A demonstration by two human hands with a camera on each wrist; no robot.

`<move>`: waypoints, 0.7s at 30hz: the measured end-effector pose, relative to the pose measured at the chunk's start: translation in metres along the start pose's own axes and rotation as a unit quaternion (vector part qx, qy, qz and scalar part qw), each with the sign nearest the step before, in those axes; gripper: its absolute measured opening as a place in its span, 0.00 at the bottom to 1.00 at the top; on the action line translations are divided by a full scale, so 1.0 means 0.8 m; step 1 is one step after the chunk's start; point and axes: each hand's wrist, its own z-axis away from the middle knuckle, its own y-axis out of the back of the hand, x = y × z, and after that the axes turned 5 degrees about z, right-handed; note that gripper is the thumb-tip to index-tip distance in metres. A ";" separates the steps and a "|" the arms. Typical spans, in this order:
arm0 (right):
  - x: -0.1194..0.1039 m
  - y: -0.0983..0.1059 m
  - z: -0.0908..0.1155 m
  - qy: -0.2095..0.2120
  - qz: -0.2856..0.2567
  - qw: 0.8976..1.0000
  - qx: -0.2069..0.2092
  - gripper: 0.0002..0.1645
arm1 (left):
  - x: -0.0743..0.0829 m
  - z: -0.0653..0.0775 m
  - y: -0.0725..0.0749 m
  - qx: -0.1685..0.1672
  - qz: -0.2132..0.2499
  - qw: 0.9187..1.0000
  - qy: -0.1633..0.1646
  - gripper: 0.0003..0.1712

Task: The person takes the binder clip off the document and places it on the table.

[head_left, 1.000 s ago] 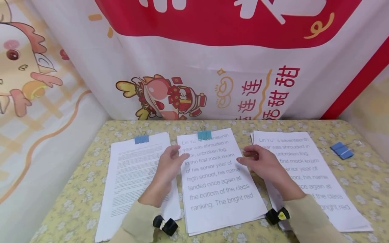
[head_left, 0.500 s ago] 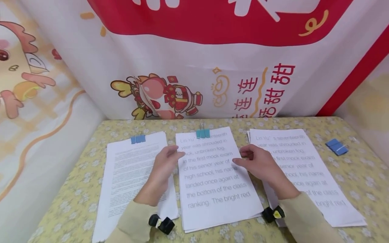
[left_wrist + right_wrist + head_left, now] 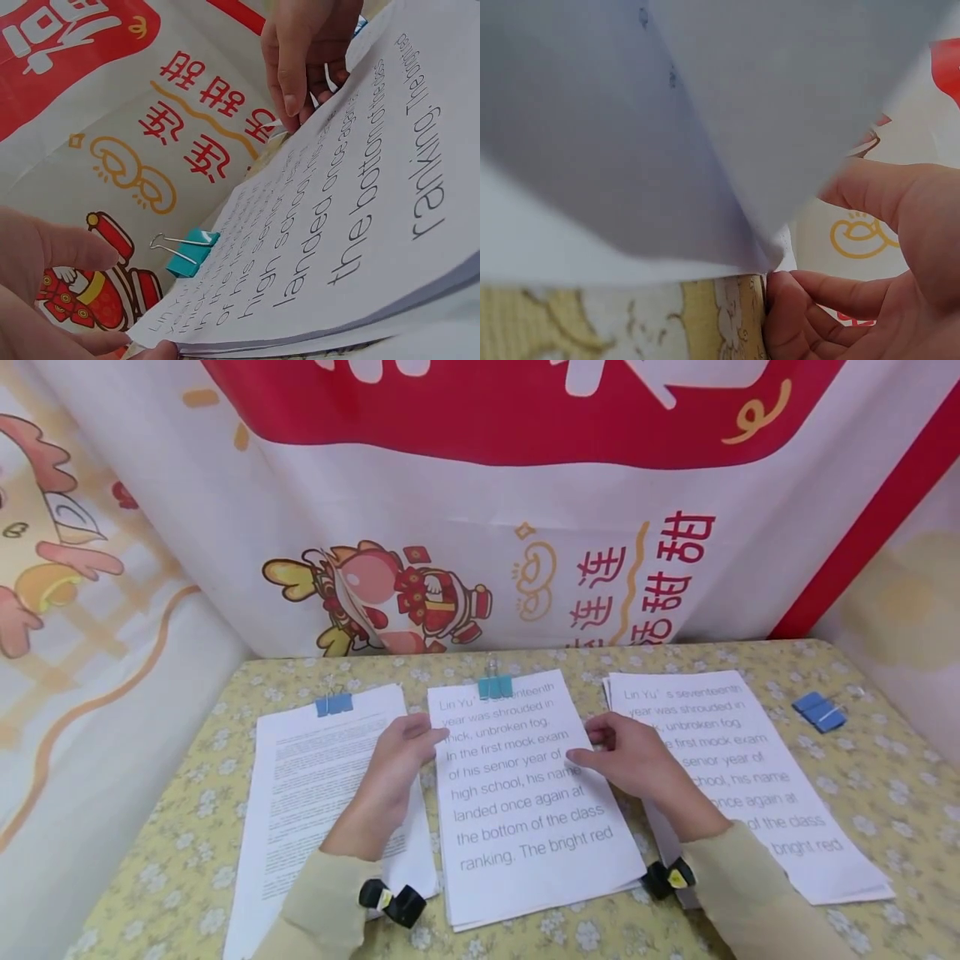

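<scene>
In the head view, a stack of printed paper (image 3: 525, 810) lies in the middle, with a teal binder clip (image 3: 495, 687) on its top edge. My left hand (image 3: 393, 760) is at its left edge; in the left wrist view its fingertips (image 3: 161, 351) touch the sheets low down, the thumb raised apart. At the right edge is my right hand (image 3: 633, 760), its thumb over the page's margin. The right wrist view shows its lower fingers (image 3: 787, 311) touching the paper's edge, thumb apart from them. The undersides of the sheets hide part of that view.
To the left lies another stack of printed sheets (image 3: 322, 810) with a blue binder clip (image 3: 333, 703) on top. An unclipped stack (image 3: 757, 760) lies on the right, partly under my right forearm. A loose blue binder clip (image 3: 819, 712) sits at the far right of the flowered tabletop (image 3: 180, 852).
My right hand has moved left from beside the middle stack to its right edge. The left hand stays near the left edge. The whole head view has shifted slightly.
</scene>
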 end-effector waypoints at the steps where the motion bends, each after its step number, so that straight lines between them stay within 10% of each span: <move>1: 0.000 -0.001 -0.001 -0.002 0.001 1.000 0.000 0.39 | 0.000 -0.001 0.000 0.001 0.000 1.000 0.003 0.42; 21: 0.001 -0.001 -0.003 0.001 -0.003 1.000 0.003 0.37 | 0.020 -0.044 -0.026 -0.049 -0.013 0.999 0.006 0.32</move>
